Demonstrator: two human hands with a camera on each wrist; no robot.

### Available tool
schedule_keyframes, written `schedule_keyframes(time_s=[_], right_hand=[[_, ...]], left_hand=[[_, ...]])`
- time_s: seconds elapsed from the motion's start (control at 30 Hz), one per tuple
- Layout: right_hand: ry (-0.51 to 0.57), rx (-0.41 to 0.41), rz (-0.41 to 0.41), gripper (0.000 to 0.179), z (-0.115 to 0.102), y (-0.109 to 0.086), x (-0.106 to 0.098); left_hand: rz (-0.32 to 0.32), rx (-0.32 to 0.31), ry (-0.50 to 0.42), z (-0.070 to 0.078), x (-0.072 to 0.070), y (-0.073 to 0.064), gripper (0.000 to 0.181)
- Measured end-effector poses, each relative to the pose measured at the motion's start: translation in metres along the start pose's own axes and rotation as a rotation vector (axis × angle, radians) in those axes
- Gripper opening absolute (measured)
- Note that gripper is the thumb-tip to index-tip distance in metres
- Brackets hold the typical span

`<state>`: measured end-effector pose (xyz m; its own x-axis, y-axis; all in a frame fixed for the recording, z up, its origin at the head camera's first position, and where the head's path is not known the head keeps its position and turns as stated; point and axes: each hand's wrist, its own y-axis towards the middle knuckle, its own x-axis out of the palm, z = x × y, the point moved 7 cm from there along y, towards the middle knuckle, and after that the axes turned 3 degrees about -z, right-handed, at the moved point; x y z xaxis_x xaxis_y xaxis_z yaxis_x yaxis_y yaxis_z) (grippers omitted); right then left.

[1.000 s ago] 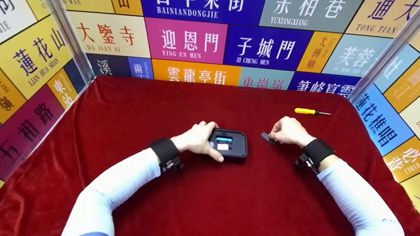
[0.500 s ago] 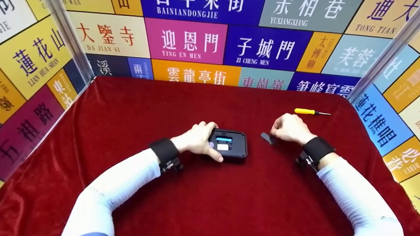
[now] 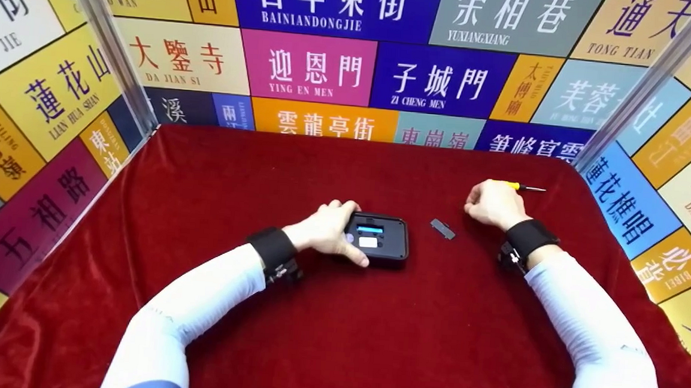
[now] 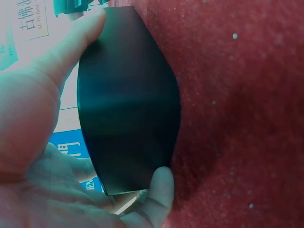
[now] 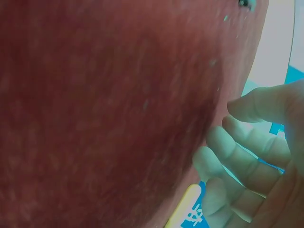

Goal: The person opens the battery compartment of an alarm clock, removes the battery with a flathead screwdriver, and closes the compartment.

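My left hand (image 3: 326,229) grips the left end of a black rectangular device (image 3: 395,239) on the cloth, thumb at the near side and fingers at the far side. The device's face has an uncovered slot showing a blue battery (image 3: 370,230), with a white label below it. In the left wrist view the smooth end of the device (image 4: 130,104) fills the hand. A small dark battery cover (image 3: 443,229) lies apart, to the right. Beyond it my right hand (image 3: 494,202) hovers with loosely curled fingers and holds nothing. It partly hides the yellow handle of a screwdriver (image 3: 513,185).
Red velvet cloth (image 3: 313,330) covers the table. Sign-printed panels (image 3: 305,65) stand behind and at both sides, with clear posts at the corners. The right wrist view catches the yellow screwdriver handle (image 5: 185,205) below the fingertips.
My right hand has let go of the battery cover, leaving it on the cloth, and moved right and away towards the screwdriver. My left hand and the device stay put.
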<state>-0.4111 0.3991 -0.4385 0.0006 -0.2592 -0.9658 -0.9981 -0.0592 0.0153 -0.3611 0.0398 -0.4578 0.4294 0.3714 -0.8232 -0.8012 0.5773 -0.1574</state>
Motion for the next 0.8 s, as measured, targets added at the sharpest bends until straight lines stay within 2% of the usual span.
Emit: schedule_keyframes(time_s=[0.3,0.7,0.8], right_hand=[[-0.036,0.027,0.051,0.023,0.016,0.008,-0.010],[-0.123,0.053,0.139,0.040,0.038,0.023,-0.009],[-0.141,0.071,0.137,0.043,0.042,0.026,-0.008]], left_hand=[[-0.001,-0.009,-0.003,-0.001,-0.001,0.000,0.108],[-0.006,-0.004,0.001,0.001,0.000,0.000,0.108],[-0.007,-0.008,0.002,0.000,0.001,0.000,0.109]])
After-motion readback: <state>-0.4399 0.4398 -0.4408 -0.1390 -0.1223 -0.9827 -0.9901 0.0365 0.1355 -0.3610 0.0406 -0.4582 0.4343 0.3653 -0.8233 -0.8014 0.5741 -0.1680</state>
